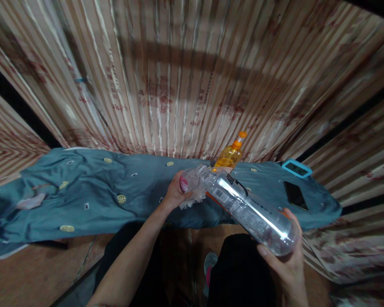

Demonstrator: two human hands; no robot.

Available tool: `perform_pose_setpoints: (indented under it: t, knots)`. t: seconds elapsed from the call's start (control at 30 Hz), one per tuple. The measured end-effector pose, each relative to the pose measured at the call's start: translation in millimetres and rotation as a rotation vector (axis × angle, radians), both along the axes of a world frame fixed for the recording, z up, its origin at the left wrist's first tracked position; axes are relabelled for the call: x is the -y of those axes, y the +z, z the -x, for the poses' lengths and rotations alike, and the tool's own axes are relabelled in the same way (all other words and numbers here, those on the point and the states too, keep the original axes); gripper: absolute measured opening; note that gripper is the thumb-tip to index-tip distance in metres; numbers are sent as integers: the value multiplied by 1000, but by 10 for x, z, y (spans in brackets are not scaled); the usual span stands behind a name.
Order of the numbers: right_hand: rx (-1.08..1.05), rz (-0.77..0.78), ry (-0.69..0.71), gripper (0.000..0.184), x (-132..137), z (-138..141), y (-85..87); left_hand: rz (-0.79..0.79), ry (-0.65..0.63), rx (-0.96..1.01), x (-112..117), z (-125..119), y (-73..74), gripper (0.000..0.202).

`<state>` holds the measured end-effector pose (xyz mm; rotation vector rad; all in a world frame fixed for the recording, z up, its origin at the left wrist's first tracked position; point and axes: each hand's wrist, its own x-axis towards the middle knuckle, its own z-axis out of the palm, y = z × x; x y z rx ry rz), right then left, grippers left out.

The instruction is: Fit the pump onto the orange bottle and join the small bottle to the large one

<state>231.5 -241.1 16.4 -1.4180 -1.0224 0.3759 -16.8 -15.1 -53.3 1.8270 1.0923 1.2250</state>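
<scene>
My right hand [289, 256] is wrapped round the base of a large clear plastic bottle [252, 209] with printed text and a barcode. The bottle lies tilted in the air, its narrow end pointing up and left. At that end my left hand [175, 192] closes on a clear, crumpled plastic piece [195, 181] with a pink patch. Whitish ruffled material hangs beneath it; exactly what it is I cannot make out. Behind the clear bottle stands an orange pump bottle [228, 157], partly hidden at its base.
A teal patterned cloth [99, 204] covers the long narrow table. On its right lie a blue-framed digital clock [296, 169] and a dark phone [295, 195]. A pale crumpled scrap [31, 201] lies at the left. Striped curtains [166, 85] hang close behind and beside the table.
</scene>
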Motion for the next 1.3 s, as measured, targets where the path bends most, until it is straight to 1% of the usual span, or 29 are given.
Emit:
perform_pose_setpoints:
  t: [0.1,0.27,0.43,0.6,0.77,0.97,1.13,1.3]
  knots:
    - [17,-11,-2,107,-10,-22,-15,-10,-13,9,-8,6,-10,82]
    - [-23,-7,12,107,-16,-30,-40,-3,-18,20,-16,17,-23,85]
    - [2,13,16,111,-9,-30,-54,2,-17,21,3,11,25,90]
    - [-5,6,14,106,-14,-23,-42,20,-13,39,33,1,82,91]
    - [31,-25,7,103,-22,-26,-29,29,-21,59,55,0,119,89]
    - [3,-23,25,104,-21,-25,-36,31,-25,63,58,-2,125,85]
    - [97,-37,12,98,-10,-22,-32,27,-32,72,61,-15,144,81]
    - [45,-29,23,100,-9,-9,-20,18,-22,63,58,-11,144,78]
